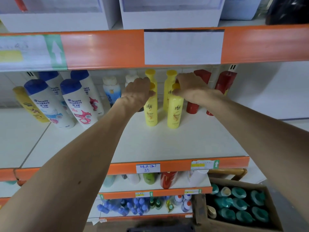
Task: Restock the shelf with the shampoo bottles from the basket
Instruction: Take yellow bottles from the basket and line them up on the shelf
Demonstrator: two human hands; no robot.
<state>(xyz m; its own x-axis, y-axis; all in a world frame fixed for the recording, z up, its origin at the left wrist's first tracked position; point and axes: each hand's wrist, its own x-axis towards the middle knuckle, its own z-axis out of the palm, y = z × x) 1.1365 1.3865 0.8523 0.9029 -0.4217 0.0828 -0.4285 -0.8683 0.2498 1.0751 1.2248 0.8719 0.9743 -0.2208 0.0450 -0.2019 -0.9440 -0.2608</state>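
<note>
Two yellow shampoo bottles stand upright side by side on the white shelf [192, 144]. My left hand [139, 92] grips the top of the left yellow bottle [151, 113]. My right hand [190, 89] grips the cap of the right yellow bottle [174, 114]. Two more yellow bottles [168, 91] stand right behind them. A cardboard box [274, 213] holding several teal-capped bottles [239, 206] sits at the lower right.
White Head & Shoulders bottles [75, 104] with blue caps stand to the left, and a yellow bottle [31, 108] beyond them. Red bottles [224, 87] stand to the right. An orange shelf edge [103, 49] hangs overhead. Lower shelves [150, 195] carry more bottles.
</note>
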